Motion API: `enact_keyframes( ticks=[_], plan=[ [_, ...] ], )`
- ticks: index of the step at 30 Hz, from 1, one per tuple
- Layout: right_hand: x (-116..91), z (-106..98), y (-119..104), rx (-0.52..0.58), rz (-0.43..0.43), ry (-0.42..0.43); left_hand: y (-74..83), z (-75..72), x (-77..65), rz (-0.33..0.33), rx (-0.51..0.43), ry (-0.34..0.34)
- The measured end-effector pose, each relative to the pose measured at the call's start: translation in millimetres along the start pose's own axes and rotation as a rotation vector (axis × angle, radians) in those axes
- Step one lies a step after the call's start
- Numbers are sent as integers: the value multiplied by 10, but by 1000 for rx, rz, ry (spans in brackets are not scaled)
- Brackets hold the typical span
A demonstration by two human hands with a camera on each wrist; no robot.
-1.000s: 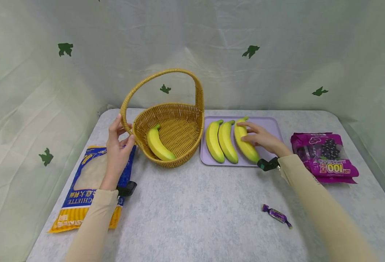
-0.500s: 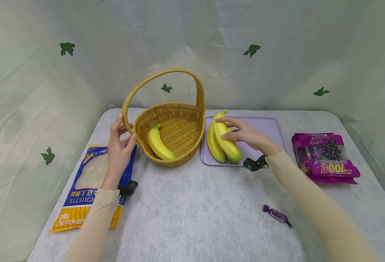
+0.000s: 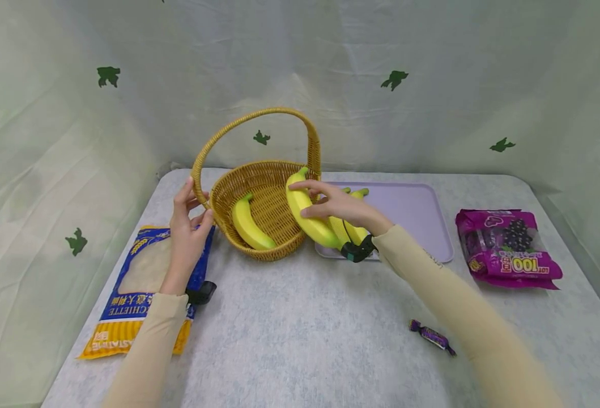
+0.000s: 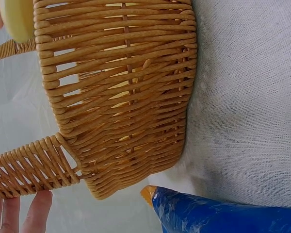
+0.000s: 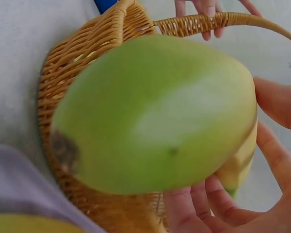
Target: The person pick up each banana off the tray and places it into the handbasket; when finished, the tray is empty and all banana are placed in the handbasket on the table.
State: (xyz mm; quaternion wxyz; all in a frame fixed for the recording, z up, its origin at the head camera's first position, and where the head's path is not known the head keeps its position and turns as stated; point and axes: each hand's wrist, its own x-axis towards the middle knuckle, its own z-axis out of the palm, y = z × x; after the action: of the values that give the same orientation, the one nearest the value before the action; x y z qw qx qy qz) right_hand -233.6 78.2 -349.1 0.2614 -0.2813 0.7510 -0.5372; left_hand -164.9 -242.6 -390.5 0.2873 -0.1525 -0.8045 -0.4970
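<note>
My right hand (image 3: 348, 207) grips a yellow banana (image 3: 317, 229) by its sides, above the right rim of a wicker basket (image 3: 238, 241). The banana's green tip (image 5: 150, 116) fills the middle of the right wrist view. At the left, my left hand (image 3: 184, 238) holds the foot of the basket's arched handle (image 3: 198, 170) between fingers and thumb; its fingertips (image 4: 38, 211) show on the handle in the left wrist view. One banana (image 3: 249, 226) lies inside the basket. Two more, partly hidden by my right hand, lie on a lilac tray (image 3: 407, 212).
A blue and yellow pasta bag (image 3: 136, 272) lies under my left forearm. To the tray's right is a purple bag with a grape picture (image 3: 509, 246). A small purple wrapped candy (image 3: 432, 337) lies near the right sleeve. A pale curtain (image 3: 300, 73) hangs behind the table.
My right hand has lifted the rightmost banana off the tray and carried it left, over the other bananas, to the basket's rim. The left hand has stayed on the handle.
</note>
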Motion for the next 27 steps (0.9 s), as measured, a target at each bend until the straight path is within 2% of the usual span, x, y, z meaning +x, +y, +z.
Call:
enact_keyframes(
  ticks=[7,14,16,23,27],
  plan=[
    [301,155,-75,-22,8,33,70,10,-6,-15,-5,5],
    [578,309,-52,-18,-19,69,330,16,17,-2,10,-5],
    [637,354,-28,-37,-16,83,324,18,14,-1,7,-4],
    [816,516,48,-51,18,138,61,17,-9,-21,10,8],
    [877,587,83,-83,49,153,18,14,-12,-16,7,7]
  ],
)
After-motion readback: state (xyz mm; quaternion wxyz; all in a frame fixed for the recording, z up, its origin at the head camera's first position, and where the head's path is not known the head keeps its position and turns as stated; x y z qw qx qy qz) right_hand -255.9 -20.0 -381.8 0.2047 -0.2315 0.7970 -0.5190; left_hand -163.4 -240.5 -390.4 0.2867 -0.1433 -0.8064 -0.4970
